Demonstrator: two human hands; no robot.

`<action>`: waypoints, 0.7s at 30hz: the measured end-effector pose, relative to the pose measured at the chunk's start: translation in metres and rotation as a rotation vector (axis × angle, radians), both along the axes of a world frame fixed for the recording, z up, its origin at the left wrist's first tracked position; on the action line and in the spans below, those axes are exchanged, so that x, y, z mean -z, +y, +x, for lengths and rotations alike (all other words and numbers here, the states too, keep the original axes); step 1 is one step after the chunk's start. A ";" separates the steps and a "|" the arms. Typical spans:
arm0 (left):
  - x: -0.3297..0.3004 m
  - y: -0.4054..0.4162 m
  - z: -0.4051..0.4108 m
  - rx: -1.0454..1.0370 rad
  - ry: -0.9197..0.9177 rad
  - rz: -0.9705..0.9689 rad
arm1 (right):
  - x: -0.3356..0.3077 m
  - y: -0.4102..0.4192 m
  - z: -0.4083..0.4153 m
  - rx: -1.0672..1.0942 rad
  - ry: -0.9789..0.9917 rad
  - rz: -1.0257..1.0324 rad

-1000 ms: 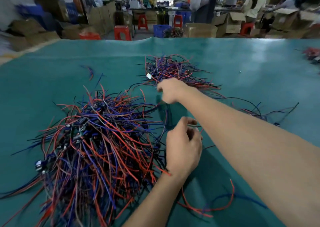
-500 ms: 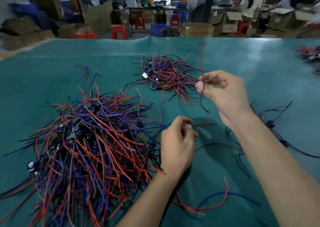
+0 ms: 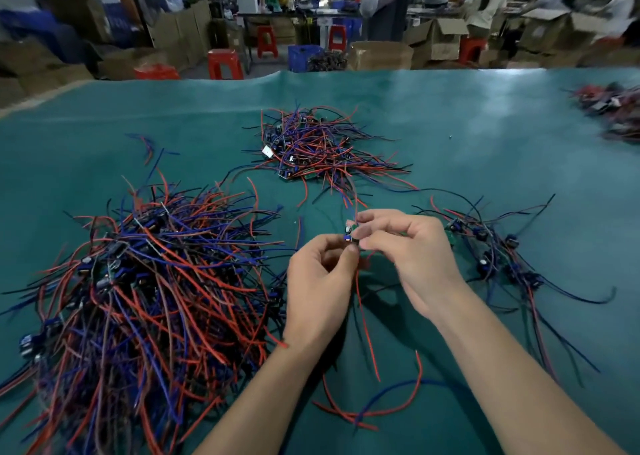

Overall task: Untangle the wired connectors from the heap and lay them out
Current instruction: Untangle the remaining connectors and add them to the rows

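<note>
Where our right hand (image 3: 412,257) was raised apart, both hands now pinch one connector (image 3: 349,234), left hand (image 3: 320,281) beside the heap (image 3: 145,281).

Far-right wire pile (image 3: 614,115) blurred, cut by edge

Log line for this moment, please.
stage: untangling | left hand: pinches connector | right hand: pinches same connector | big heap: left of hands | laid-out connectors: right
</note>
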State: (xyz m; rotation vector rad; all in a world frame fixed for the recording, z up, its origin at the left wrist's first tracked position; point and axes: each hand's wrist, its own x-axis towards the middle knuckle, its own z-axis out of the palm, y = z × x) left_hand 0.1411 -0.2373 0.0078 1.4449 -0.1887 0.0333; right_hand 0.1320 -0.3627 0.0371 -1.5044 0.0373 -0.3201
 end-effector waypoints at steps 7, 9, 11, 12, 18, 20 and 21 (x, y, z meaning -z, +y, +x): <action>0.002 0.001 0.002 -0.067 -0.060 0.090 | 0.007 -0.003 0.007 0.056 0.098 0.152; 0.001 0.001 0.000 -0.075 -0.082 0.117 | 0.006 -0.005 0.006 -0.008 0.143 0.190; -0.001 0.001 -0.001 -0.084 -0.098 0.136 | 0.004 -0.006 0.005 -0.044 0.168 0.176; -0.001 0.001 -0.002 -0.089 -0.099 0.146 | 0.003 -0.007 0.004 -0.054 0.176 0.176; -0.001 0.002 -0.003 -0.040 -0.073 0.188 | -0.004 -0.012 0.001 -0.133 0.176 0.231; -0.003 0.002 -0.003 -0.036 -0.078 0.197 | -0.005 -0.013 0.002 -0.133 0.186 0.238; -0.004 0.001 -0.004 -0.037 -0.085 0.200 | -0.004 -0.014 0.002 -0.117 0.188 0.230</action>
